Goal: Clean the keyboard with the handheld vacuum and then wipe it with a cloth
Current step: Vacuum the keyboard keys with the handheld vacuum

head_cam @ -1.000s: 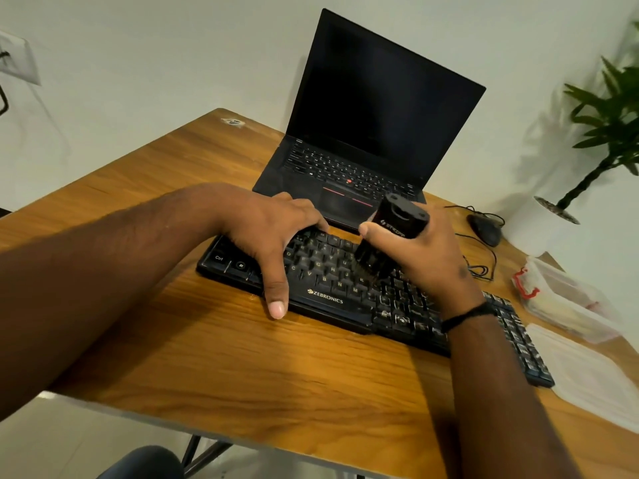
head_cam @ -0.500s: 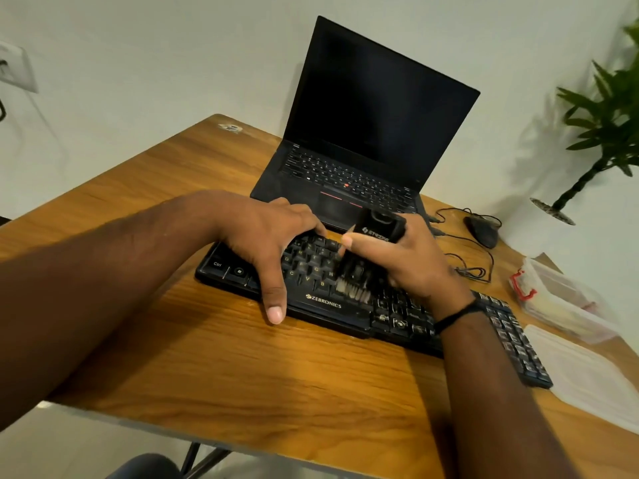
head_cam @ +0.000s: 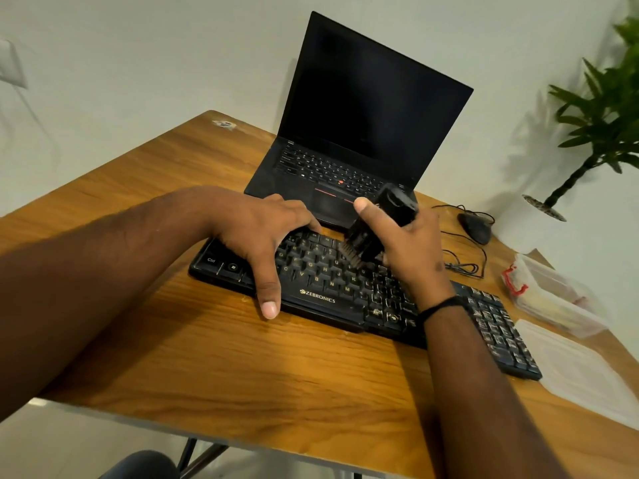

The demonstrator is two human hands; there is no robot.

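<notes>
now, through the head camera, i'm gripping the small black handheld vacuum [head_cam: 383, 223] in my right hand [head_cam: 408, 250], bristles tilted onto the upper key rows, while my left hand [head_cam: 262, 233] is lying flat, fingers spread, steadying the black zebronics keyboard [head_cam: 332, 288] on the wooden table [head_cam: 242, 368]; i'm thinking short, row-by-row passes would work best.

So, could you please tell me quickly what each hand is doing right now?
Left hand: open, resting on the keyboard.
Right hand: holding the handheld vacuum.

Two hands, the left hand [head_cam: 256, 233] and the right hand [head_cam: 408, 247], were counted. One keyboard [head_cam: 332, 292], one handheld vacuum [head_cam: 380, 223], one laptop [head_cam: 363, 133] and one mouse [head_cam: 475, 227] were seen on one table [head_cam: 242, 375]. One plant [head_cam: 601, 126], one clear container [head_cam: 549, 295] and one lid [head_cam: 581, 371] were also counted.
</notes>
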